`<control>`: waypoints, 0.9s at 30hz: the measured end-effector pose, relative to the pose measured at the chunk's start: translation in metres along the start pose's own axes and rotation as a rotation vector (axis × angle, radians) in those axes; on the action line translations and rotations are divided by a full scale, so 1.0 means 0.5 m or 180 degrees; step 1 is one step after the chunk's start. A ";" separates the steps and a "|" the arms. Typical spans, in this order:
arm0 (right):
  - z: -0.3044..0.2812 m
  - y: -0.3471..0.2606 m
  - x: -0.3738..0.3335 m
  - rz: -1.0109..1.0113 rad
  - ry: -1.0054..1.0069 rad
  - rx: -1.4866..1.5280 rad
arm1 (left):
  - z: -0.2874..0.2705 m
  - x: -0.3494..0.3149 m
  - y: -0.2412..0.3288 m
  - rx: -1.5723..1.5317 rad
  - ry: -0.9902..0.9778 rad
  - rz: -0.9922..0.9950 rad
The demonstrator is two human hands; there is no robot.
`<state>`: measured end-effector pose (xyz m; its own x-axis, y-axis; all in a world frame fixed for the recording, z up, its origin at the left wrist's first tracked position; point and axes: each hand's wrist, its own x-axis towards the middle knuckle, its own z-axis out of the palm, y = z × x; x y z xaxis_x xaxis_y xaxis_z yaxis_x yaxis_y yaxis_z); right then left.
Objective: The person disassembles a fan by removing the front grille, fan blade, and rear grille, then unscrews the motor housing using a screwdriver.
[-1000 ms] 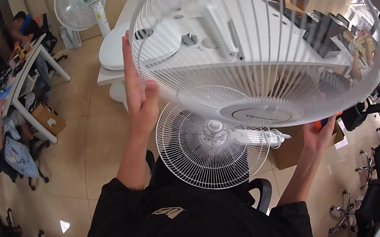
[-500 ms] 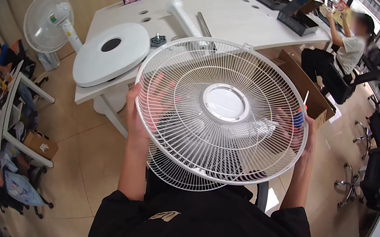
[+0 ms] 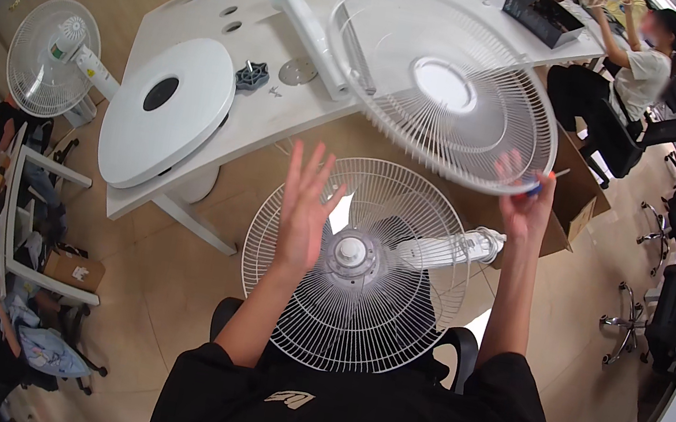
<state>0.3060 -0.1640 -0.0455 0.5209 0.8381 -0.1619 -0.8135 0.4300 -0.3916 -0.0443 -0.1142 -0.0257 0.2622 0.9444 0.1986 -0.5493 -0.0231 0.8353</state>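
1. The right hand (image 3: 525,202) pinches the rim of the front fan grille (image 3: 444,86) at about 4 o'clock on its ring, fingers closed on the wire edge together with a small blue item. The grille hangs tilted over the edge of the white table (image 3: 284,104).
2. The left hand (image 3: 303,205) is wide open, fingers spread, holding nothing, raised at 10 o'clock from the motor hub (image 3: 350,253) of the rear fan grille (image 3: 355,268) in the person's lap.
3. The front grille looks light and springy. Its thin wires would probably bend if squeezed, so the stiffer outer rim is the safest grip.
4. Half a second ago both hands held that grille level above the rear one. Now the left has let go and the grille has swung out toward 1 o'clock.
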 end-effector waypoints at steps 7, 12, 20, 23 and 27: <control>0.060 0.058 0.266 -0.0585 0.0318 -0.0051 | -0.074 -0.075 -0.051 0.1751 -0.0067 -0.0349; 0.097 0.111 0.353 -0.0478 0.0328 -0.0006 | -0.093 -0.101 -0.076 0.2071 -0.0123 -0.0569; 0.117 0.118 0.464 -0.0331 0.0133 -0.0574 | -0.113 -0.141 -0.073 0.2556 -0.0373 -0.0651; 0.114 0.125 0.444 -0.0185 0.0663 -0.0686 | -0.122 -0.165 -0.075 0.2832 -0.0443 -0.0537; 0.024 0.079 0.375 0.0080 0.0953 -0.0656 | -0.113 -0.162 -0.083 0.3543 -0.0797 -0.0128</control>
<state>0.3686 0.0142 -0.0805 0.5790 0.6989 -0.4199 -0.7736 0.3082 -0.5537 -0.0875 -0.1711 -0.1054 0.4832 0.8619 0.1537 0.4386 -0.3902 0.8095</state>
